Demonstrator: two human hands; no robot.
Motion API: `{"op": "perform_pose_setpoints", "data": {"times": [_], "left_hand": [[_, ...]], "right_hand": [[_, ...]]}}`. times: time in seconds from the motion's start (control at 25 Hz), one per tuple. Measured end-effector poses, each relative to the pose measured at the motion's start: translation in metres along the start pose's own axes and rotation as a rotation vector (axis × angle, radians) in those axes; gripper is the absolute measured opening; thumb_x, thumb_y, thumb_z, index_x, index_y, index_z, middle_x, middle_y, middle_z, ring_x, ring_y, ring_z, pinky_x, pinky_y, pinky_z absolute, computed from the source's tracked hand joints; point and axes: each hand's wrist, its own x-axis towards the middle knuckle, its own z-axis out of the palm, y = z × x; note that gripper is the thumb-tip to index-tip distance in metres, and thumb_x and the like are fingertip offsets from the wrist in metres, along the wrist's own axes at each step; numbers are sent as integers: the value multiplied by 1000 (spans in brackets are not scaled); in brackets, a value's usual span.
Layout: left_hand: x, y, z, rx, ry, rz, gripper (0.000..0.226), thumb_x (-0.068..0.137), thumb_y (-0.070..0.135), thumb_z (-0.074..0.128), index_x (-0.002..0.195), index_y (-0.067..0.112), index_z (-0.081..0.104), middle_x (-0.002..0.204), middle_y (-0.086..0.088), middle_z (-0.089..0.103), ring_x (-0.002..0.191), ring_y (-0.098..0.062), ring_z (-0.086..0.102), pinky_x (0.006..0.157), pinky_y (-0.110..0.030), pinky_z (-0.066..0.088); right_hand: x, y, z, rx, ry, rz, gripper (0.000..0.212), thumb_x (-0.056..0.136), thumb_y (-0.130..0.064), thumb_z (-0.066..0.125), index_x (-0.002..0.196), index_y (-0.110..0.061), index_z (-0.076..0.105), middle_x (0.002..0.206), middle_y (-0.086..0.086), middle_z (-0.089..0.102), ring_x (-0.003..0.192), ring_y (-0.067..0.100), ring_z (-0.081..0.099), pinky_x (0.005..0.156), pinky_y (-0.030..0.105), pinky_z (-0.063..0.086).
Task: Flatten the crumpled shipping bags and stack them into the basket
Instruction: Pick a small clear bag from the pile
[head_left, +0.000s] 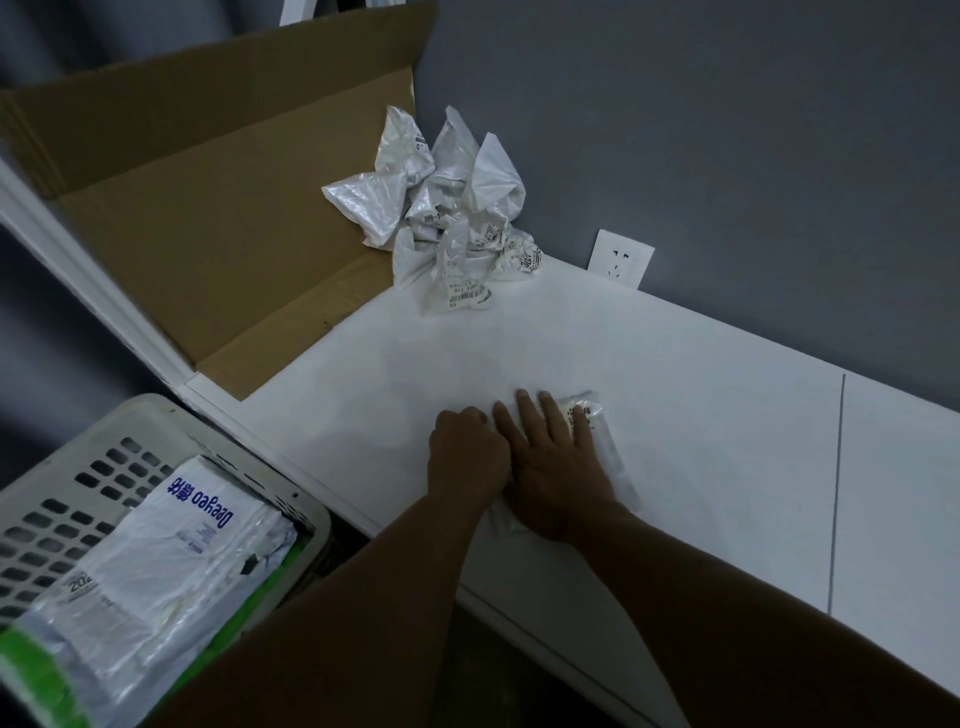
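Note:
A small white shipping bag (605, 431) with a printed label lies on the white table (701, 415), mostly covered by my hands. My right hand (556, 467) presses flat on it with straight fingers. Beside it, my left hand (465, 457) sits with curled fingers on the bag's left edge; whether it grips the edge is hidden. A pile of crumpled white shipping bags (447, 218) rests at the back against the wall. The pale perforated basket (104, 467) stands at lower left, holding flattened bags (171, 561), the top one printed with blue letters.
An open brown cardboard box (218, 208) lies on its side at the table's back left. A white wall socket (621, 258) sits on the grey wall just above the table. A thin dark seam (836, 493) runs across the table at right.

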Motion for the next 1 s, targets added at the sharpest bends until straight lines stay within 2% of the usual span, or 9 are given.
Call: {"op": "perform_pose_setpoints", "data": {"times": [0.28, 0.4, 0.6, 0.68, 0.76, 0.88, 1.0], "left_hand": [[2, 1, -3, 52, -2, 9, 31, 96, 13, 46, 118, 4, 65, 127, -16, 58, 114, -30, 58, 98, -36, 48], [4, 5, -5, 61, 0, -2, 31, 98, 13, 42, 117, 1, 64, 126, -17, 60, 114, -29, 58, 96, -33, 45], [-2, 16, -18, -24, 3, -43, 37, 99, 9, 44, 134, 2, 53, 138, -14, 54, 125, -27, 52, 100, -31, 43], [3, 17, -25, -129, 71, -75, 40, 97, 10, 45, 136, 7, 53, 138, -11, 55, 125, -25, 53, 100, -31, 42], [14, 16, -33, -282, 125, -99, 39, 95, 7, 46, 134, 8, 55, 134, -11, 58, 121, -25, 56, 101, -33, 45], [39, 10, -41, -613, 224, -212, 38, 89, 3, 47, 123, 10, 62, 120, -12, 65, 109, -29, 62, 98, -45, 52], [58, 2, -46, -851, 250, -312, 22, 91, 10, 48, 99, 16, 67, 104, -8, 69, 99, -29, 66, 95, -49, 54]], "right_hand": [[-1, -3, -5, 48, 33, -10, 86, 86, -63, -2, 161, -22, 9, 168, 11, 3, 154, 36, -1, 118, 63, 0], [-1, -4, -5, 52, -7, -2, 88, 84, -65, -4, 161, -24, 6, 168, 11, -1, 154, 37, -5, 118, 64, -1], [3, -15, -29, 50, 2, 5, 86, 87, -68, 11, 161, -23, 9, 168, 12, -3, 153, 39, -9, 117, 67, -3], [16, -23, -47, 92, -12, 14, 82, 94, -63, 32, 161, -22, 5, 168, 13, -9, 153, 37, -12, 120, 63, -1], [38, -30, -66, 163, -11, 26, 82, 96, -49, 52, 160, -21, 8, 167, 15, -11, 153, 36, -9, 123, 57, 6], [80, -41, -95, 303, 34, 28, 73, 95, -29, 59, 157, -20, 22, 166, 15, -10, 151, 39, 9, 117, 51, 25], [121, -44, -110, 470, 34, 64, 71, 95, -23, 59, 158, -19, 25, 166, 13, -13, 148, 40, 22, 116, 45, 32]]}}
